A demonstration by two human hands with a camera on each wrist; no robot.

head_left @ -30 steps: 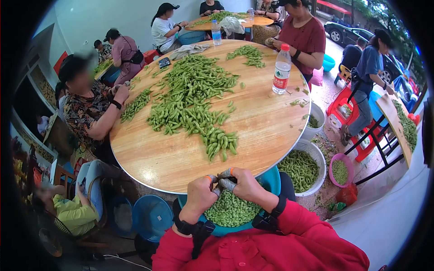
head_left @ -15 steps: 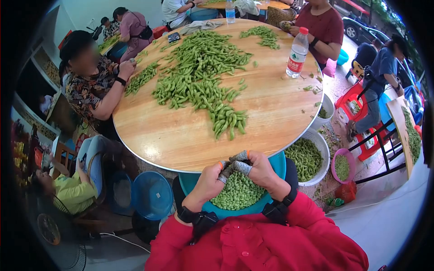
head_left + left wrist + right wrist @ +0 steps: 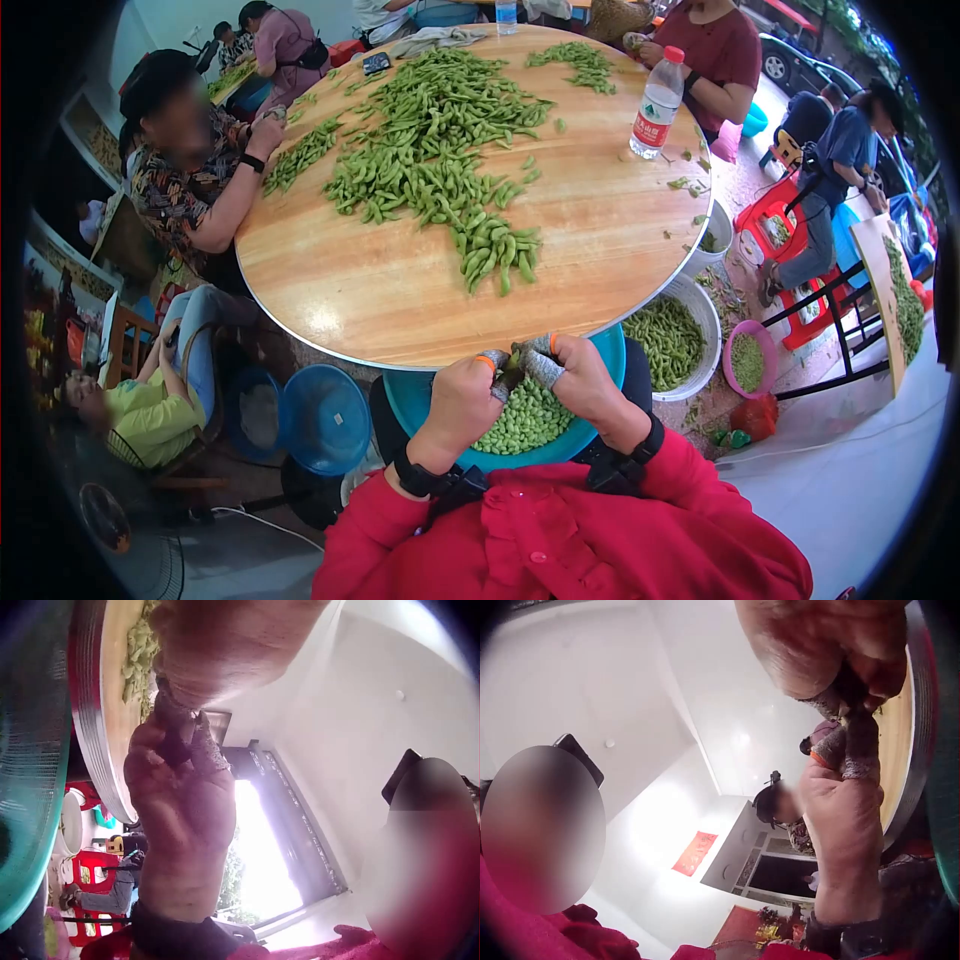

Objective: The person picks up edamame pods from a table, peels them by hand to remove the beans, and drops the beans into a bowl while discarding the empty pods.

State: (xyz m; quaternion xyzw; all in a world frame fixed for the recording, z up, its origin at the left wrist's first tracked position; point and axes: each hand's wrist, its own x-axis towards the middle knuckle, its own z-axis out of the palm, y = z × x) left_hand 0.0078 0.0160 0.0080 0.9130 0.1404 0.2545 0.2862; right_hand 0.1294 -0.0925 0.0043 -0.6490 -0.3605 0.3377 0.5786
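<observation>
Meeting over the teal basin (image 3: 404,401) of shelled beans (image 3: 523,421), left hand (image 3: 464,402) and right hand (image 3: 588,384) pinch what looks like a green pod (image 3: 516,361), fingers curled tight — likely light, pliable, a touch slippery, so best held near both ends, gently, sparing the beans!

Looks bright in head view, bends toward black edges. Shines pale on the table (image 3: 325,318). Burns white through the opening (image 3: 262,862) in left wrist view, glows on the wall (image 3: 661,817) in right one, appears hazy in both.
</observation>
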